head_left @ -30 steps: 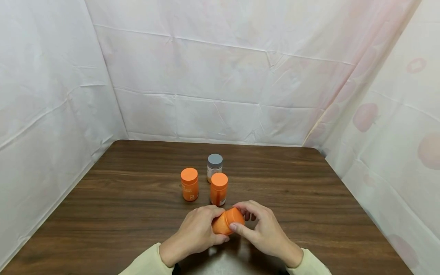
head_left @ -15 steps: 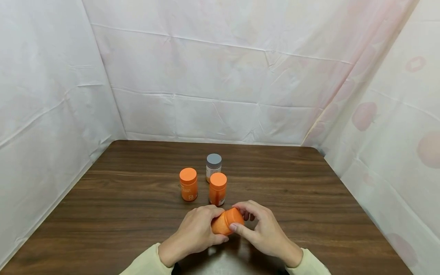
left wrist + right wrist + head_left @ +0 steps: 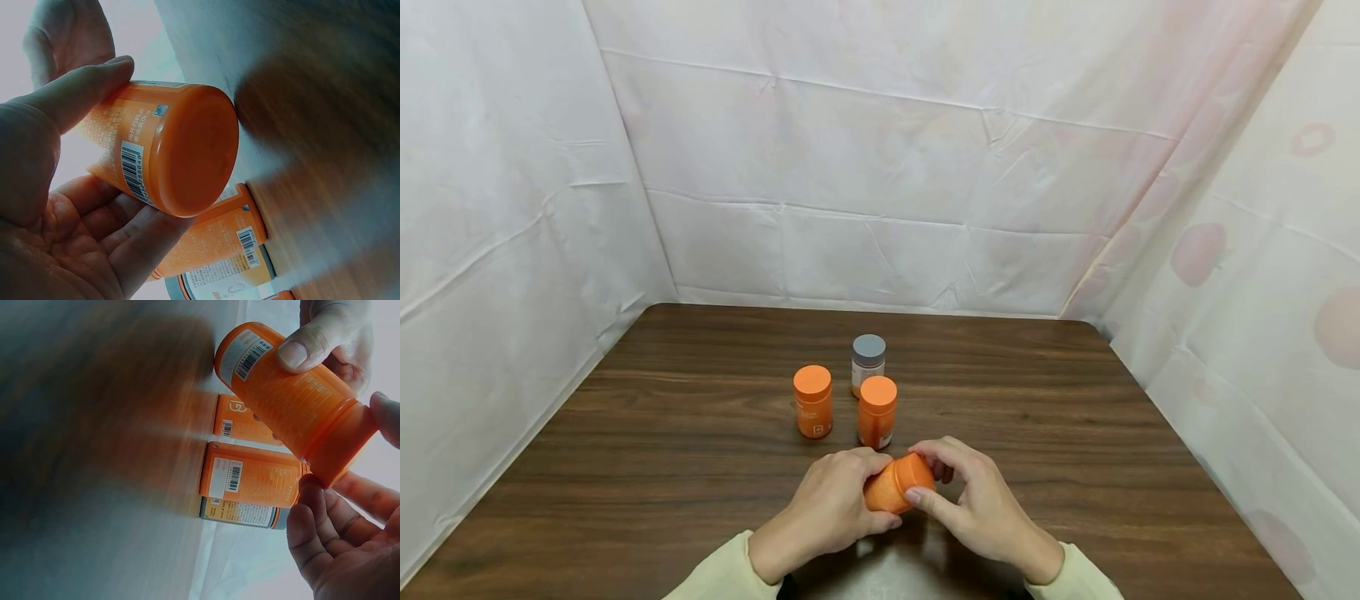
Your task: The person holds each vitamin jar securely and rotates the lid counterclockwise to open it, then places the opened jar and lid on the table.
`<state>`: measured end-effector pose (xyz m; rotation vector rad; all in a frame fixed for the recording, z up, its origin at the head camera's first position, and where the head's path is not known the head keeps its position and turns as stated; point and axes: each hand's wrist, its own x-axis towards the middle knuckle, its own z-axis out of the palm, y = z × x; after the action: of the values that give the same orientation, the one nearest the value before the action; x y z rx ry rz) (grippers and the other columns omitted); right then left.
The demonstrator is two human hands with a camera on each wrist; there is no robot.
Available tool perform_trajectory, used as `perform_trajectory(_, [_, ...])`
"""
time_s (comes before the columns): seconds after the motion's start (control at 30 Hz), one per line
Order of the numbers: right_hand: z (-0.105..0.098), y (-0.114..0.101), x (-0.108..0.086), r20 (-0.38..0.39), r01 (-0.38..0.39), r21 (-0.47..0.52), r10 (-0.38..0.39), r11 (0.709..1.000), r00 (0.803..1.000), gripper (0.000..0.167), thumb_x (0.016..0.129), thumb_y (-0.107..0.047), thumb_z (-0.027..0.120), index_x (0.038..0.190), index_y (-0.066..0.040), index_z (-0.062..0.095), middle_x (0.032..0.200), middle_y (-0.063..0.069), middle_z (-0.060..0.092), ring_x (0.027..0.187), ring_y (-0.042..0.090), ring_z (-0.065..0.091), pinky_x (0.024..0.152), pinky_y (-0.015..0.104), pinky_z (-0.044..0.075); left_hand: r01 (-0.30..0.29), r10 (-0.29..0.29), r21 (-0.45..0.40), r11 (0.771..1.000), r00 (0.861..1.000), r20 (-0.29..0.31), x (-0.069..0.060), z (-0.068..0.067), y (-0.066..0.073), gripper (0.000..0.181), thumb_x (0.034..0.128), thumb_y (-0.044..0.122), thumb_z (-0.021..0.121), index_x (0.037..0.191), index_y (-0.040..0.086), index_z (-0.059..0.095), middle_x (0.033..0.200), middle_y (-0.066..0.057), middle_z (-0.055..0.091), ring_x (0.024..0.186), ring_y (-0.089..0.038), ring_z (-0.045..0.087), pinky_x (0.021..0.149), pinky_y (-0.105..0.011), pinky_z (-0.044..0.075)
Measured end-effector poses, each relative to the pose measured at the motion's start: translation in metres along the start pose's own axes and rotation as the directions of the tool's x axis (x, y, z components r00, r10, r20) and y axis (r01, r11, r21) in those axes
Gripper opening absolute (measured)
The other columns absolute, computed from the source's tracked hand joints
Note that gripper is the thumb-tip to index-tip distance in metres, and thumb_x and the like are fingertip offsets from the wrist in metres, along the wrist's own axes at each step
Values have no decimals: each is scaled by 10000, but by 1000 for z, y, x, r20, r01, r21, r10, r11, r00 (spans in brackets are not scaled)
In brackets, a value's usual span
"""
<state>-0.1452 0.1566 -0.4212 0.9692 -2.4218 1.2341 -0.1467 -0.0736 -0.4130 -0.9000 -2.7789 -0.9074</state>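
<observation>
An orange bottle (image 3: 886, 492) lies tilted between both hands, its orange cap (image 3: 914, 473) toward the right. My left hand (image 3: 829, 503) grips the bottle's body, thumb on one side and fingers on the other. My right hand (image 3: 981, 508) pinches the cap between thumb and fingers. In the left wrist view the bottle's base (image 3: 199, 151) faces the camera, with a barcode on its side. The right wrist view shows the bottle's body (image 3: 284, 394) with the cap (image 3: 342, 445) on it.
Beyond the hands, two orange bottles (image 3: 813, 403) (image 3: 877, 414) stand upright on the dark wooden table (image 3: 700, 433). Behind the right one stands a grey-capped bottle (image 3: 868, 363). White cloth (image 3: 865, 167) hangs around the table's back and sides.
</observation>
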Motion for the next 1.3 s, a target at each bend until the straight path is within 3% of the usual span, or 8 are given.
perform_trajectory(0.4, [-2,0,1,17,49,6,-49,999,999,355,920,-275,786,1244,-210,657,957,-98,601,863,94,577,750,315,519,-6,7,13,1000,1000,-6,2,1,-1,365,689,336,956,917,282,675,817,170,552,665,-22,487,623,-253,412])
perform_trajectory(0.67, [-5,2,3,41,148,51,-151,988,988,492,893,-177,811,1343,-189,613,1208,-42,649,998,115,623,821,347,540,-11,11,7,1000,1000,1,2,1,-3,383,689,330,956,973,268,707,828,170,569,680,-24,497,641,-252,423])
perform_trajectory(0.83, [-6,3,3,67,178,72,-183,981,981,538,891,-135,805,1380,-201,592,1280,-27,622,1111,141,620,874,360,545,-11,11,4,1000,1000,1,2,2,-4,396,691,334,955,1003,259,723,838,168,581,686,-23,503,643,-254,431])
perform_trajectory(0.97, [-7,3,2,85,183,77,-189,980,978,565,859,-78,818,1374,-165,604,1312,-10,602,1179,166,599,971,345,508,-10,10,3,1000,1000,1,2,2,-5,406,691,337,954,1019,255,730,843,167,586,687,-23,506,643,-254,434])
perform_trajectory(1.13, [-7,2,1,90,175,67,-181,982,979,705,736,47,846,1369,-160,617,1361,-8,578,1236,189,574,1041,310,456,-8,8,1,1000,1000,2,2,2,-4,402,692,338,954,1015,257,728,847,167,590,690,-20,510,639,-254,437])
perform_trajectory(1.3, [-6,2,0,54,147,63,-151,987,987,686,778,-54,879,1388,-213,610,1373,-7,580,1242,199,578,1022,342,476,-5,5,-2,1000,1000,4,1,2,-4,403,692,339,953,1013,263,722,840,169,580,686,-19,504,631,-254,428])
